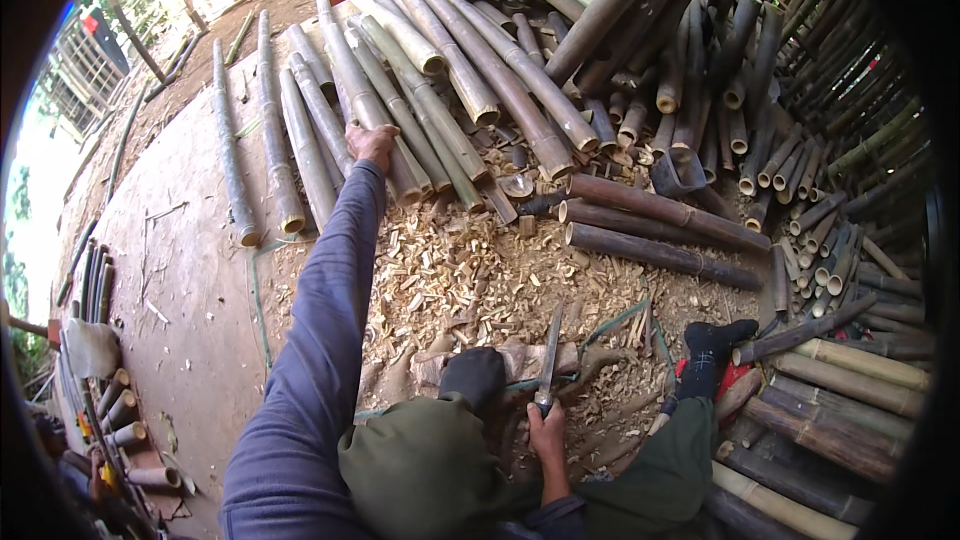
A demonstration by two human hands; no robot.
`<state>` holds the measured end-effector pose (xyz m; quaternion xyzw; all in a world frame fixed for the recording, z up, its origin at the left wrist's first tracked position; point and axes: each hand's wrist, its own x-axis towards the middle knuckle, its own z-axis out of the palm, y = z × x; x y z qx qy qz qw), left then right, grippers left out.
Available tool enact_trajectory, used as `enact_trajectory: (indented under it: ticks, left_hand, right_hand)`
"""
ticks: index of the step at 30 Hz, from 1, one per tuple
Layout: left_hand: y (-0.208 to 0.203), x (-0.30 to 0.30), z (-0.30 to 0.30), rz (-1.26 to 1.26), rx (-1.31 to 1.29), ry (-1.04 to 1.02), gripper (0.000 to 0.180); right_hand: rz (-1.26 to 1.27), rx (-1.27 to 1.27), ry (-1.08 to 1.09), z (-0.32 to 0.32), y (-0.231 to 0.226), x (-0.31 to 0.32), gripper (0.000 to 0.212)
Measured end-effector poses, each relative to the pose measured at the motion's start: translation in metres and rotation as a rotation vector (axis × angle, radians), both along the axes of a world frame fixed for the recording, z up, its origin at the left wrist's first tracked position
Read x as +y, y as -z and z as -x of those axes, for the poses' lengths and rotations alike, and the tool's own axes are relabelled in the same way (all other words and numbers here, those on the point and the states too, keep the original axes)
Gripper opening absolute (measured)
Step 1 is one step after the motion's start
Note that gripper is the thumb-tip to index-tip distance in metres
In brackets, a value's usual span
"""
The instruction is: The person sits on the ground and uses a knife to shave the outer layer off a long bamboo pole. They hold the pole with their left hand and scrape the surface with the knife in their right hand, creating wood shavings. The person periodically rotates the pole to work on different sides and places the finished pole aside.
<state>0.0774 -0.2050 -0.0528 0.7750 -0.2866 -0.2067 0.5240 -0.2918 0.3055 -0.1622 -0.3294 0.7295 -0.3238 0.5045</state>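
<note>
My left arm is stretched far forward, and my left hand [372, 145] is closed round a long bamboo pole [352, 75] near its closer end. That pole lies among several others in a row on the ground. Low in the middle, my right hand [547, 433] grips the dark handle of a knife [551, 355], its long narrow blade pointing up and away from me. Below the blade's tip a short wood block [520, 362] lies crosswise by my dark-socked foot. Pale wood chips [450, 265] cover the ground between my hands.
Dark bamboo lengths [665, 255] lie to the right of the chips. Stacked bamboo pieces [840, 390] crowd my right side, with more leaning at the back right. A flat brown sheet [190, 320] spreads at left. My right foot [715, 345] is beside the stack.
</note>
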Motion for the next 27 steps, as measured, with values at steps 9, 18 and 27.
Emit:
enact_trajectory:
  ticks: [9,18,27]
  left_hand:
    - [0.001,0.019,0.029,-0.132,0.024,0.044,0.068]
    - [0.000,0.009,-0.056,0.293,0.118,0.222,0.061]
    - [0.107,0.207,0.104,0.212,0.181,0.682,0.032]
  right_hand:
    - [-0.065,-0.005,0.117,0.011,-0.018,0.010,0.025]
    - [-0.023,-0.012,0.074,-0.008,-0.038,-0.009,0.029]
    - [0.049,0.212,0.000,0.002,0.016,0.003,0.030]
